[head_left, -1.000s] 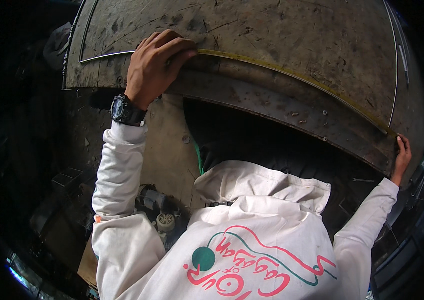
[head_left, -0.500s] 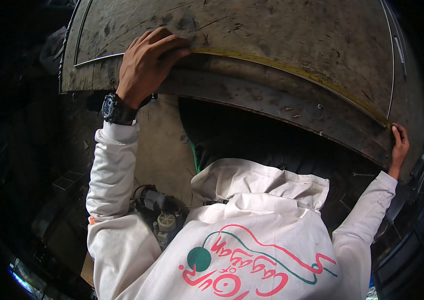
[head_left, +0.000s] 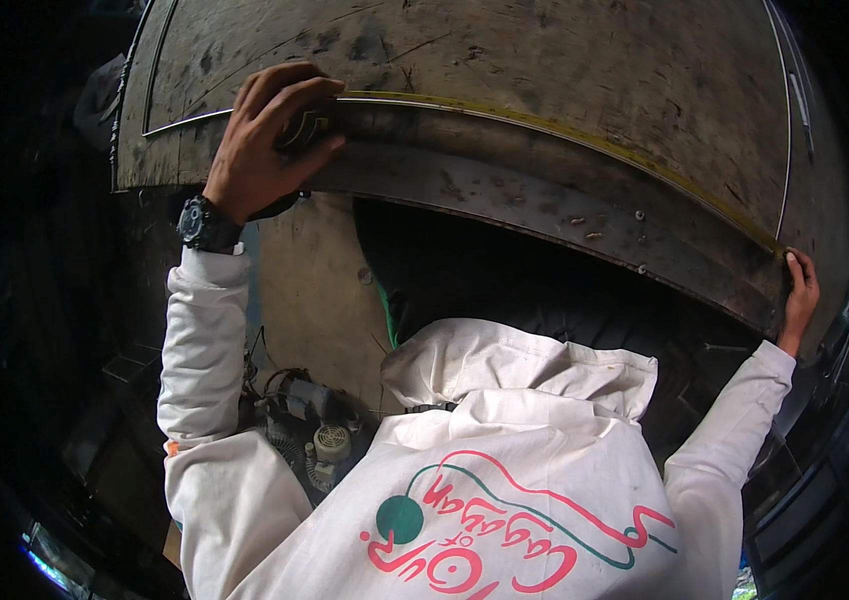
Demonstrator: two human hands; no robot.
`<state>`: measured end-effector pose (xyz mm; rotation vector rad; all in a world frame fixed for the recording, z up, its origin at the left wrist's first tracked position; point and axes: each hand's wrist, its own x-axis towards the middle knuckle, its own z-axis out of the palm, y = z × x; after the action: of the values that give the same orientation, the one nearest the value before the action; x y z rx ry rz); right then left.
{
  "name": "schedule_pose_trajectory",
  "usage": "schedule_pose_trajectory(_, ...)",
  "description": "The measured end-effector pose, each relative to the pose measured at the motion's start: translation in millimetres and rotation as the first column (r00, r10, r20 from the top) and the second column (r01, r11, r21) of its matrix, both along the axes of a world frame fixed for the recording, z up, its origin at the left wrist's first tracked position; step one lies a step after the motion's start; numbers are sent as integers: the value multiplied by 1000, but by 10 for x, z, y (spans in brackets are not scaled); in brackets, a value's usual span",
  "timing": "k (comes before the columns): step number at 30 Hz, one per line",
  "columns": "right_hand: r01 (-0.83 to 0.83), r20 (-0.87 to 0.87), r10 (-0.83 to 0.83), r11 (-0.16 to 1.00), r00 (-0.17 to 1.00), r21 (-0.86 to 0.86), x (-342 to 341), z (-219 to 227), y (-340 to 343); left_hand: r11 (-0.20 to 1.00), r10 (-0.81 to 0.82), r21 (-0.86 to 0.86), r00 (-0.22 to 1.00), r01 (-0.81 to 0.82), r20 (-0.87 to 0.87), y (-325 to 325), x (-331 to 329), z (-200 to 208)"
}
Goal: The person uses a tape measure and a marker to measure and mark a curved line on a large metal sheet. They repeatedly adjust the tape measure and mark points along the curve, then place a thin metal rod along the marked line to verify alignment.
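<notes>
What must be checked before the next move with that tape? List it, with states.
1. Left hand grips the tape measure: ok.
2. Right hand at the tape's far end, on the panel edge: ok.
3. End hook caught: cannot tell.
4. Yellow blade lies along the panel without sag: ok.
5. Markings readable: cannot tell.
6. Small machine below, apart from both arms: ok.

Daylight falls from far above onto the grey panel (head_left: pixel 504 90); near and side areas sink into deep shadow. Edges bend strongly and vignette black; focus stays sharp centrally.
</notes>
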<state>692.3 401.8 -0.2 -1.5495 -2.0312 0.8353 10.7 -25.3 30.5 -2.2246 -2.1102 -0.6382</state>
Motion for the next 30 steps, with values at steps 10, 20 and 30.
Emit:
schedule_pose_trajectory(10, -26, -46, 26, 1000, 999, -9, 214, -133, 156, 1000, -15, -3, 1000, 15, 10, -27, -3, 17)
schedule_pose_trajectory(20, -24, -73, 22, 999, 997, -33, 232, -122, 160, 998, 38, -42, 999, -38, -17, -50, -10, 147)
schedule_pose_trajectory(30, 40, -381, -89, 990, 920, -135, 594, 2, 514, 951, 266, -147, 962, -273, -62, -957, -1274, 815)
